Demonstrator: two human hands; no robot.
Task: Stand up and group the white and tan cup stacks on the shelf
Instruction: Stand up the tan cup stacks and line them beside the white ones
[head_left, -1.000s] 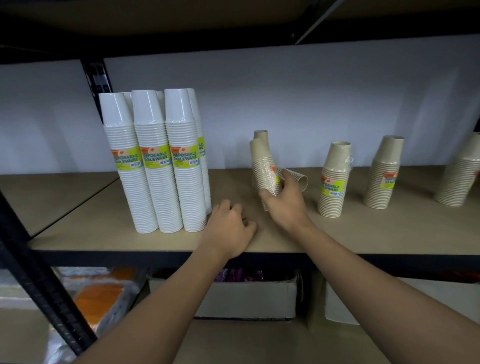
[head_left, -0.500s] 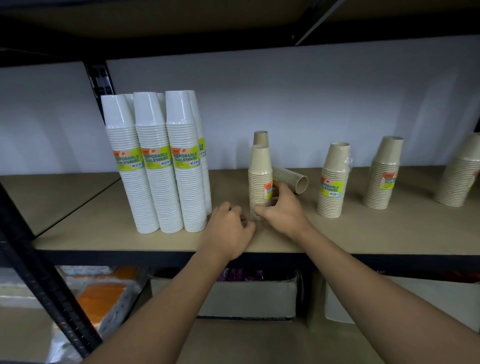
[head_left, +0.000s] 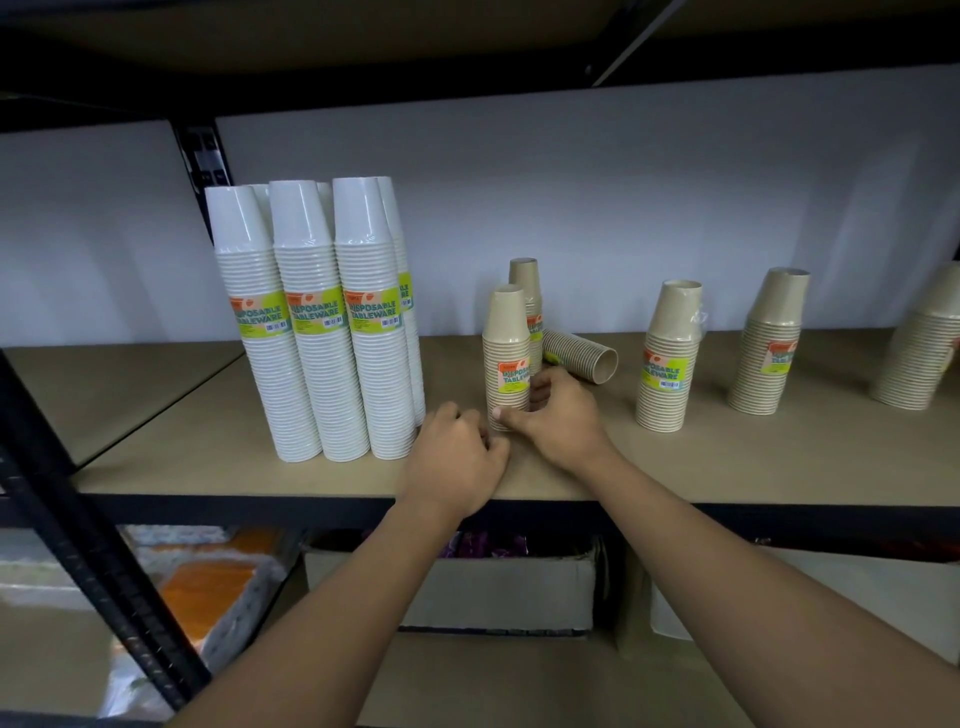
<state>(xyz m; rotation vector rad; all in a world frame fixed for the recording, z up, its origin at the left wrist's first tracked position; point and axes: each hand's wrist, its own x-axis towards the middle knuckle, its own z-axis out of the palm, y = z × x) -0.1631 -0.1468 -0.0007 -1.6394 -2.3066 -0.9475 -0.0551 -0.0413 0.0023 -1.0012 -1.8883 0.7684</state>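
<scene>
shelf (head_left: 675, 457): right hand (head_left: 563, 421) fingers grip tan stack (head_left: 506, 358).

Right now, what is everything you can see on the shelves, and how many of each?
white cup stacks: at least four, white, upright, grouped at shelf left
standing tan cup stacks: five, tan, upright across middle and right
held tan stack: one of those five, nearest the white group
fallen tan stack: one, tan, lying behind the held stack
shelf: one, tan board
cardboard box: one, lower shelf
left hand: fist resting on shelf edge
right hand: gripping held stack's base
</scene>
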